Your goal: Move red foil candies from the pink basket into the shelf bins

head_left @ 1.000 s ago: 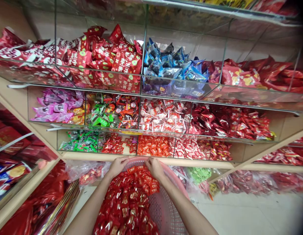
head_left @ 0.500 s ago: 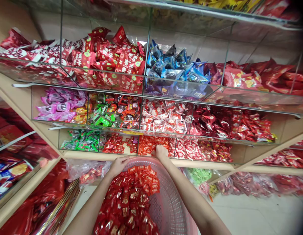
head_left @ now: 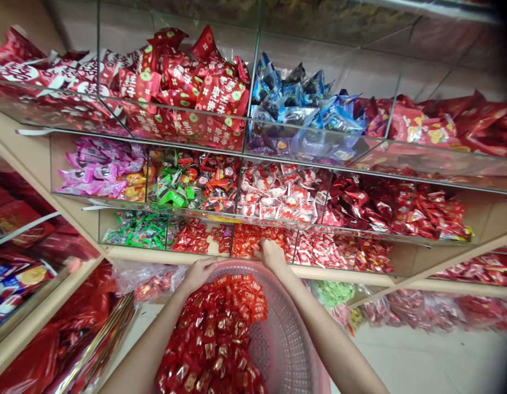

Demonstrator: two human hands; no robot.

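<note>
A round pink plastic basket (head_left: 292, 334) with slotted walls stands against the lowest shelf. Dark red wrapped candies (head_left: 208, 339) with gold print fill its left side, and orange-red candy packets (head_left: 247, 293) lie on top at the far end. My left hand (head_left: 199, 272) is closed on the basket's far rim, near the shelf edge. Over the glass front of a low bin reaches my right hand (head_left: 272, 254), its fingers curled down at the orange-red packets (head_left: 245, 235) there. Its fingertips are partly hidden, so I cannot make out what they hold.
Glass-divided shelves rise ahead, holding green candies (head_left: 140, 230), white-and-red candies (head_left: 278, 191), blue bags (head_left: 302, 104) and large red bags (head_left: 183, 82). Bags of sweets (head_left: 421, 309) lie beneath. Red packages (head_left: 35, 350) crowd the left side. Pale floor tiles (head_left: 404, 355) show at right.
The view has shifted slightly, with the upper shelves looking larger. My right hand stays at the same bin, its fingers slightly shifted; my left hand stays at the basket rim.
</note>
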